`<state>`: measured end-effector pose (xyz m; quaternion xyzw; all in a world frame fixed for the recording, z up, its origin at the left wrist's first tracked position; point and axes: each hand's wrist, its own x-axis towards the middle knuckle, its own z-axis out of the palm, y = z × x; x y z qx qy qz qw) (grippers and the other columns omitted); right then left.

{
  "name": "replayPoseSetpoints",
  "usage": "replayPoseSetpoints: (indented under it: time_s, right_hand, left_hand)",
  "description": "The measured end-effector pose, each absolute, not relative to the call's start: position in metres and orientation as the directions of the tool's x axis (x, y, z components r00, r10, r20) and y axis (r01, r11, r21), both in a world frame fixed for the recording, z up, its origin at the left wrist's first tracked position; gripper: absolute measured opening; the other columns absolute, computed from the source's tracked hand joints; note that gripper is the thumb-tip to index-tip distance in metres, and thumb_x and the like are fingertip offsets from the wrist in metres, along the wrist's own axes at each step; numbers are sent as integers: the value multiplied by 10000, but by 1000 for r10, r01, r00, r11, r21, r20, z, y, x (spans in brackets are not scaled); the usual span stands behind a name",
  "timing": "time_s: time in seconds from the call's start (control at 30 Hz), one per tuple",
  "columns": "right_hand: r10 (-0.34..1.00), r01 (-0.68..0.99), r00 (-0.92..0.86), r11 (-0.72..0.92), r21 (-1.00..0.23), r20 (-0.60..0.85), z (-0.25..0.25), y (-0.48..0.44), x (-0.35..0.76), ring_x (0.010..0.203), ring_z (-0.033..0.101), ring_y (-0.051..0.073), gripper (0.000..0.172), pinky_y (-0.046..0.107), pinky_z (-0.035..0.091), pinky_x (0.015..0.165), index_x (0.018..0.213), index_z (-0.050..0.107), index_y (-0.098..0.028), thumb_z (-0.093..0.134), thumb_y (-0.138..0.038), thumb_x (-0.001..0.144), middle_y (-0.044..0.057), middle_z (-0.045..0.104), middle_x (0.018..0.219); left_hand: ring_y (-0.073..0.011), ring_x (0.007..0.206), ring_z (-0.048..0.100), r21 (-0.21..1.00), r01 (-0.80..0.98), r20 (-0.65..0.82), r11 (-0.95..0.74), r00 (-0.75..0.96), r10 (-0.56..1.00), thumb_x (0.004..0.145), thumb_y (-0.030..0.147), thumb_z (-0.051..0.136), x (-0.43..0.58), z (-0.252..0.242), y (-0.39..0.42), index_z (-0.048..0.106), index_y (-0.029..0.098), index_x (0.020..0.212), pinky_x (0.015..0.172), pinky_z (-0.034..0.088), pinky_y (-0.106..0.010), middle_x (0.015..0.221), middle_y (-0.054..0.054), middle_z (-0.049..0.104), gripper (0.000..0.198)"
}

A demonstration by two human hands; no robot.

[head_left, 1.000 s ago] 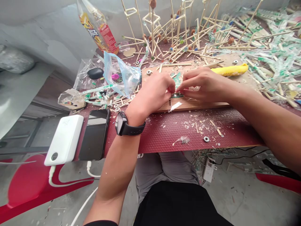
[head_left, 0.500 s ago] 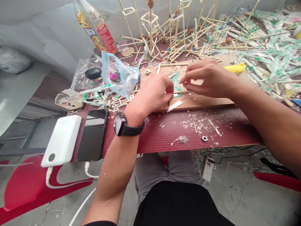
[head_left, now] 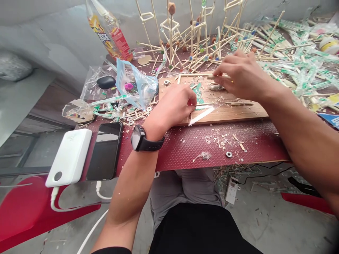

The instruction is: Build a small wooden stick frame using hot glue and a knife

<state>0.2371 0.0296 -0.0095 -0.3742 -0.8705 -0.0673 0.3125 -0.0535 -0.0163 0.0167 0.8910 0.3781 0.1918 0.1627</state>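
Note:
My left hand (head_left: 178, 102) is closed in a pinch at the left end of a thin wooden stick (head_left: 204, 104), low over a wooden board (head_left: 254, 112). A narrow white strip (head_left: 202, 115) lies bent just below the fingers. Green markings (head_left: 198, 93) show on the board beside them. Over the board's far right part, my right hand (head_left: 239, 76) has its fingers curled together. Small pale pieces show at its fingertips; what it grips is mostly hidden. Another thin stick (head_left: 239, 103) rests on the board below this hand.
Stick frames (head_left: 171, 26) stand at the back among loose sticks. Plastic wrappers (head_left: 299, 67) pile up at the right. A blue-edged zip bag (head_left: 136, 84), a phone (head_left: 104, 151) and a white power bank (head_left: 69, 157) are at the left. A metal nut (head_left: 229, 154) lies near the front edge.
My right hand has moved right and away from the stick and the left hand, over the board's far side. The yellow object there is out of sight. My left hand has stayed in place.

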Motion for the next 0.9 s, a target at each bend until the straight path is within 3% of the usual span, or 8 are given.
replayPoseSetpoints:
  time_s: [0.1, 0.17, 0.23, 0.33, 0.4, 0.53, 0.67, 0.9]
  right_hand:
    - [616, 640, -324, 702, -313, 718, 20, 6, 212, 1019, 665, 308, 361, 528, 512, 964, 1007, 656, -285, 584, -612, 1144, 147, 758, 1082]
    - [643, 406, -106, 724, -557, 759, 37, -11, 191, 873, 664, 264, 290, 478, 526, 812, 995, 585, -332, 668, -591, 1097, 91, 710, 1094]
    - [738, 139, 21, 666, -733, 675, 49, -24, 170, 672, 507, 236, 363, 459, 451, 637, 921, 512, -353, 730, -627, 1016, 36, 621, 906]
    - [906, -97, -34, 417, -904, 422, 56, -31, 147, 543, 265, 202, 598, 422, 259, 496, 748, 435, -323, 754, -817, 856, -11, 341, 616]
    - [944, -175, -142, 272, -946, 297, 54, -27, 138, 514, 192, 177, 726, 403, 203, 478, 634, 379, -300, 783, -893, 748, -26, 233, 543]
    - [946, -245, -206, 199, -949, 252, 38, -15, 129, 517, 143, 172, 766, 400, 201, 490, 571, 344, -316, 790, -936, 623, -42, 193, 488]
    - [943, -153, -177, 258, -954, 283, 22, -10, 122, 530, 137, 207, 804, 426, 229, 477, 634, 272, -327, 620, -1050, 671, -43, 107, 472]
    - [926, -138, -135, 336, -932, 353, 16, -10, 117, 497, 152, 175, 702, 439, 237, 443, 591, 272, -306, 586, -909, 767, -17, 188, 523]
  left_hand:
    - [-231, 885, 734, 446, 602, 227, -663, 640, 734, 845, 82, 715, -52, 16, -16, 822, 190, 809, 976, 617, -430, 834, -61, 757, 156]
    - [-231, 868, 733, 451, 593, 225, -667, 648, 728, 846, 69, 706, -52, 15, -15, 830, 192, 807, 940, 619, -421, 839, -68, 772, 179]
    - [-236, 870, 735, 447, 598, 217, -666, 649, 729, 855, 56, 695, -52, 15, -15, 843, 187, 818, 925, 615, -423, 855, -83, 786, 201]
    - [-239, 867, 739, 438, 613, 212, -657, 640, 739, 854, 38, 699, -51, 15, -15, 853, 177, 825, 914, 607, -430, 867, -98, 794, 210]
    - [-239, 856, 742, 441, 616, 212, -653, 635, 742, 853, 38, 714, -51, 15, -15, 856, 175, 831, 914, 611, -435, 865, -97, 797, 198]
    - [-243, 856, 752, 447, 612, 220, -652, 631, 744, 852, 49, 740, -51, 15, -15, 854, 183, 835, 935, 636, -439, 844, -75, 794, 176]
    - [-245, 880, 762, 448, 605, 229, -658, 634, 739, 851, 60, 721, -53, 16, -17, 849, 210, 817, 951, 644, -429, 854, -57, 805, 200]
    - [-248, 837, 697, 443, 595, 214, -670, 656, 724, 847, 95, 733, -54, 20, -17, 838, 270, 801, 882, 622, -446, 872, -45, 861, 209]
